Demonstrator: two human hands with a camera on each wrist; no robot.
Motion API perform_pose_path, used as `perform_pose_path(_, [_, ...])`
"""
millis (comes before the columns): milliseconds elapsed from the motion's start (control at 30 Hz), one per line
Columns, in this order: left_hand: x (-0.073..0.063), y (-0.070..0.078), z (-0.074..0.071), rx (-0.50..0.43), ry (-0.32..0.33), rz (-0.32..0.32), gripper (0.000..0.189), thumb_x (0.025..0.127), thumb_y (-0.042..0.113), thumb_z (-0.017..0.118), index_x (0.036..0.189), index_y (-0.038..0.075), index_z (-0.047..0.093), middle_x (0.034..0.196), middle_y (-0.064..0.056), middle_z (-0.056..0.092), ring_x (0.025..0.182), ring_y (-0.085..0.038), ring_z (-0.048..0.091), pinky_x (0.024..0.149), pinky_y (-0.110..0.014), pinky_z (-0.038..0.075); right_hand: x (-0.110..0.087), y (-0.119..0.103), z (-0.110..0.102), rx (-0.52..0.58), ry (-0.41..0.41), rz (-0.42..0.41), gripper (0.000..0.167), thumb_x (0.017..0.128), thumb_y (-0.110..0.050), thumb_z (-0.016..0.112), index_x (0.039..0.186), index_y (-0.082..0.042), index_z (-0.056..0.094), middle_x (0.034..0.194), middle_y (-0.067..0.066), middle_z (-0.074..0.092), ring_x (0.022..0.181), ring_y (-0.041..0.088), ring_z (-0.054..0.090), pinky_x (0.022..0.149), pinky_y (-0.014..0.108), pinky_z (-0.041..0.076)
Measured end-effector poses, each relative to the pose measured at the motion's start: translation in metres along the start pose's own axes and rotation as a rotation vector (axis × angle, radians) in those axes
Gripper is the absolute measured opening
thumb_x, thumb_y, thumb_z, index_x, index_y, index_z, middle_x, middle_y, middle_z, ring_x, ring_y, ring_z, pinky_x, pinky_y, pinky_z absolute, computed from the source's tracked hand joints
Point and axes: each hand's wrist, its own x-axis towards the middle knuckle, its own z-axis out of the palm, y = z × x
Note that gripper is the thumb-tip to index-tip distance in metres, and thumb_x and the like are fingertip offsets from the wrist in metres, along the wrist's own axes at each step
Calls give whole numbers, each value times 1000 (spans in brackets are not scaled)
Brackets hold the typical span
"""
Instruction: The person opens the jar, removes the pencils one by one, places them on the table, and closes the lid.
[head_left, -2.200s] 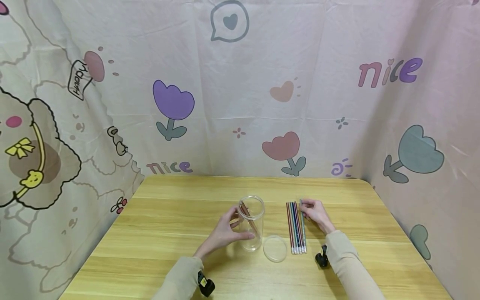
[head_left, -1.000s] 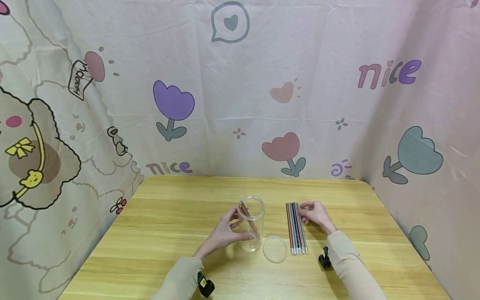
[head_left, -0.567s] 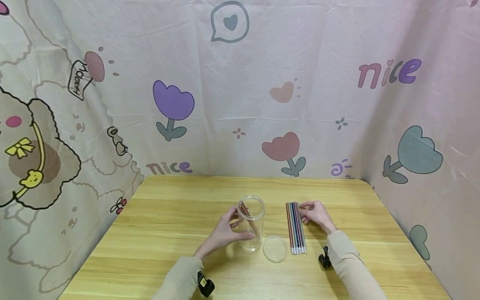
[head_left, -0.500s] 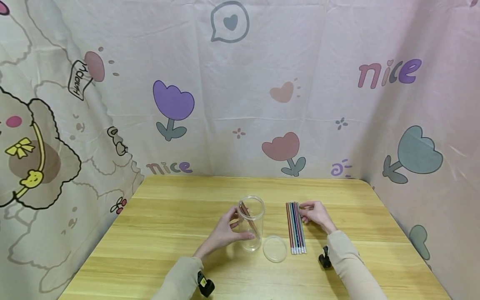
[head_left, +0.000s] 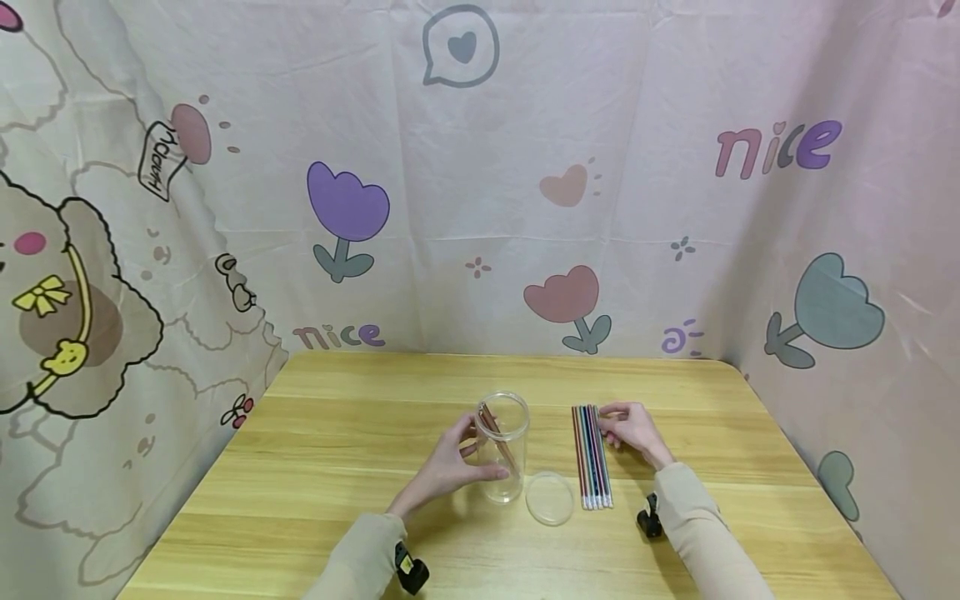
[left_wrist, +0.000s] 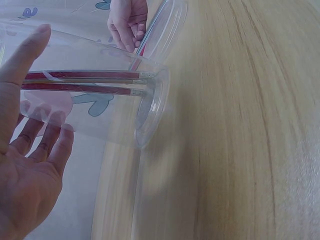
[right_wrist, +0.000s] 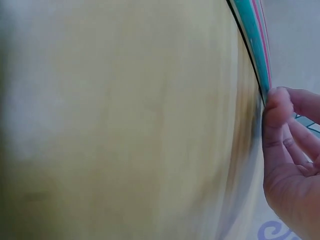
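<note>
My left hand (head_left: 452,462) grips a clear plastic jar (head_left: 514,458) from its left side, thumb across the front. The jar stands upright and uncapped; a few reddish pencils (left_wrist: 85,76) lean inside it, their eraser ends at the bottom. To the right, several pencils (head_left: 588,467) in different colours lie side by side in a row, eraser ends toward me. At the far end of the row's right edge, my right hand (head_left: 632,428) pinches the outermost pencil, a teal one (right_wrist: 256,37), between thumb and forefinger.
A round clear lid (head_left: 550,498) lies flat between the jar and the pencil row. Everything rests on a wood-grain table (head_left: 360,392). Behind it hangs a printed cloth (head_left: 450,283), with more cloth on both sides.
The teal pencil at the right edge has come in against the row, with my right hand at its far end. My left hand and the jar have stayed put.
</note>
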Motion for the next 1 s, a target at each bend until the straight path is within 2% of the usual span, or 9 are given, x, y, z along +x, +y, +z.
perform_pose_path(333, [0,1,0,0,0,-4,70,73,18,91,132,12,54,133,-11,57,126,-31,54,112,-44,51,1,-3,-1,16,26,-39,39,93,-3,65,128,13,57,77,15,69,55,12,57,44,19,47])
perform_pose_path(533, [0,0,0,-2,-1,-2,71,74,18,91,134,11,53,135,-11,56,127,-31,53,112,-45,51,1,-11,-1,38,24,-102,41,93,-3,65,130,15,55,74,17,67,53,12,55,44,21,48])
perform_pose_path(733, [0,0,0,1,1,-1,73,74,18,91,135,11,52,135,-11,57,128,-32,54,112,-42,51,1,-22,4,62,31,-163,40,92,-1,67,127,14,57,83,22,70,54,12,56,44,21,47])
perform_pose_path(867, [0,0,0,2,-2,2,72,74,18,91,135,11,53,136,-12,56,129,-34,53,112,-43,51,-1,-31,7,104,9,-191,42,93,-4,68,128,14,56,82,17,71,55,13,57,46,22,48])
perform_pose_path(1000, [0,0,0,1,-2,-1,73,74,18,91,135,12,53,136,-12,56,128,-34,53,112,-43,51,-1,-39,9,133,-6,-211,45,92,-6,70,130,14,55,80,2,71,55,11,58,47,22,49])
